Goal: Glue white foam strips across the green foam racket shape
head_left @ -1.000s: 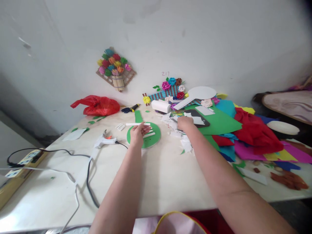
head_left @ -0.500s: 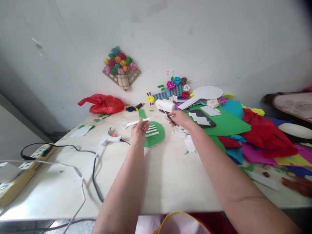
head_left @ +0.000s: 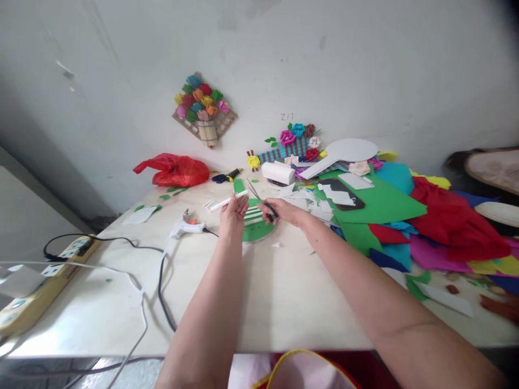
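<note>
My left hand point(head_left: 233, 216) pinches a long white strip point(head_left: 228, 201) and holds it up over the table. My right hand point(head_left: 279, 210) grips a pair of scissors point(head_left: 259, 198) whose blades are spread and point up-left toward the strip's right end. Just beneath both hands lies a green racket-shaped foam cutout point(head_left: 257, 227) with several white strips laid across its round part.
A white glue gun point(head_left: 188, 229) lies left of the cutout, its black cord trailing to a power strip point(head_left: 44, 273) at the left edge. A red plastic bag point(head_left: 174, 170) sits at the back. Coloured foam sheets point(head_left: 377, 202) and red cloth point(head_left: 454, 221) pile up on the right.
My right hand came away from the scrap pile on the right with scissors and moved left to the strip. My left hand lifted the strip slightly.
</note>
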A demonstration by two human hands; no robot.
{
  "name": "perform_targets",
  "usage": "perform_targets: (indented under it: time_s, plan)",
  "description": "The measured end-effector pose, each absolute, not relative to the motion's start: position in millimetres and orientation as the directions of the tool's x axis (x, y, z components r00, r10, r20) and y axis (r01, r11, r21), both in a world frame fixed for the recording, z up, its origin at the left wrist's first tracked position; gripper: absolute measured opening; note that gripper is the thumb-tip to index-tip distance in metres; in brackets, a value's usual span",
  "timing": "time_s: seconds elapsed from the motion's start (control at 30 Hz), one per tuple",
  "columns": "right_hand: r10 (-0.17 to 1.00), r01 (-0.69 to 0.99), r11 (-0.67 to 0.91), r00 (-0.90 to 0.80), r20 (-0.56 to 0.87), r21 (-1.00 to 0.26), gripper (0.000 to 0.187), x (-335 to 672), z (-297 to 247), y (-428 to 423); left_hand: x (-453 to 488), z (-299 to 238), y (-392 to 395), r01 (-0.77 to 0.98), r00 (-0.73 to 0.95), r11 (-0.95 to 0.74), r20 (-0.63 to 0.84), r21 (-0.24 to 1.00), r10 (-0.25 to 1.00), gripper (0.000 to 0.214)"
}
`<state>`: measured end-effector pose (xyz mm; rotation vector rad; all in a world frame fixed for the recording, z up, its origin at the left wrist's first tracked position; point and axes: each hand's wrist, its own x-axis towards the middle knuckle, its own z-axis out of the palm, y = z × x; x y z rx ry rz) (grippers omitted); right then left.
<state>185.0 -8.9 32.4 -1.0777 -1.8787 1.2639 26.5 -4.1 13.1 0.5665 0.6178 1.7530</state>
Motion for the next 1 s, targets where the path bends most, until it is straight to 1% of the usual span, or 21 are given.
perform_targets:
  time_s: [0.13,0.37,0.57,1.0]
  plan:
    - [0.872,0.278,0.194,-0.488,0.035,-0.941,0.032,181.9,33.1,-13.9,29.5,13.1,-5.8,-0.722,-0.229,-0.212,0.062,0.658,0.971,0.009]
    - [0.879,0.283,0.198,-0.476,0.042,-0.938,0.031,176.1,27.7,-14.8,33.6,15.9,-9.8,-0.707,-0.235,-0.182,0.015,0.684,0.972,0.011]
    - [0.882,0.275,0.198,-0.469,0.048,-0.941,0.03,174.9,27.6,-14.8,35.8,13.5,-9.4,-0.719,-0.219,-0.19,0.042,0.668,0.975,0.008]
    - [0.883,0.26,0.219,-0.462,0.078,-0.941,0.027,174.4,24.0,-13.0,38.8,12.2,-6.5,-0.737,-0.218,-0.198,0.049,0.646,0.975,0.006]
